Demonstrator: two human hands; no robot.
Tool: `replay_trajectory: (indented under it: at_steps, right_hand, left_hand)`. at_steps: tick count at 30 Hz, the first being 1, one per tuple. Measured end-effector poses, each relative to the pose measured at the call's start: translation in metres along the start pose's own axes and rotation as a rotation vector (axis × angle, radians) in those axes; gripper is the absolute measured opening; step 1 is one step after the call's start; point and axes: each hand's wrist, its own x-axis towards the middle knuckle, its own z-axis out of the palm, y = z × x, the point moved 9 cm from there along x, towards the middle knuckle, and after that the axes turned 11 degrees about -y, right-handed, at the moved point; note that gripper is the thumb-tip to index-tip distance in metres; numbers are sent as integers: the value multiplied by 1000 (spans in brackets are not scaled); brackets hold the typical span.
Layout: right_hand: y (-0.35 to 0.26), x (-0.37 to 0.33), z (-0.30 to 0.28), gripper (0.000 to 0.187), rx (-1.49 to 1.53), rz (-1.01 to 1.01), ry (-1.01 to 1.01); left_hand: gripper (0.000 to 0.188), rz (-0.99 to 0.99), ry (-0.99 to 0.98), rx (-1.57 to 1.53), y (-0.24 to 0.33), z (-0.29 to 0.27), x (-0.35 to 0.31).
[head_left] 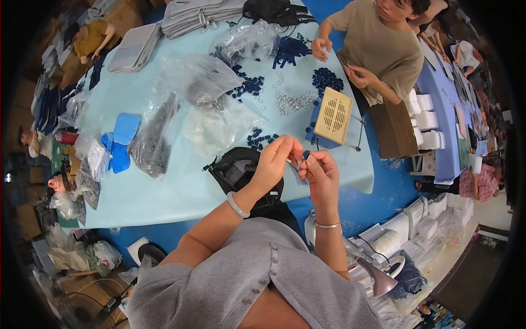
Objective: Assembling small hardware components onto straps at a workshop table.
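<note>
In front of my chest, near the table's front edge, both hands are raised close together. My right hand [322, 176] pinches a small dark blue fabric piece [306, 155] between thumb and fingers. My left hand [274, 164] is closed in a pinch right beside it; what lies between its fingertips is too small to make out. Below and left of the hands is a black bag [236, 167]. Small dark blue pieces [257, 140] lie scattered just beyond my left hand. Farther out are loose clear or silvery rings [293, 102] and another dark blue heap [327, 80].
A blue box-shaped device with a beige slatted face [332, 116] stands right of the hands. Clear plastic bags [219, 126] cover the table's middle. Grey folded cases [200, 16] are stacked at the back. Across the table's right corner stands a person in a tan shirt [381, 49].
</note>
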Motion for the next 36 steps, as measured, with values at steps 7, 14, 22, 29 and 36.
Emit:
replay_trajectory:
  at_steps: [7,14,22,29,36]
  right_hand:
    - [12,0,3,10,268,43,-84]
    - [-13,-5,7,8,-273,-84,43]
    - [-37,-8,10,11,-315,-302,70]
    - [-45,-9,20,11,-380,-369,40]
    - [-67,-14,50,8,-923,-596,-40]
  left_hand:
    - [20,-54,-162,-28,12,21,-5]
    - [15,-70,-35,127,14,4,-7]
    - [18,-14,-134,305,37,15,-5]
    - [19,-37,-126,323,41,11,-4]
    - [14,-79,-50,196,37,4,-6]
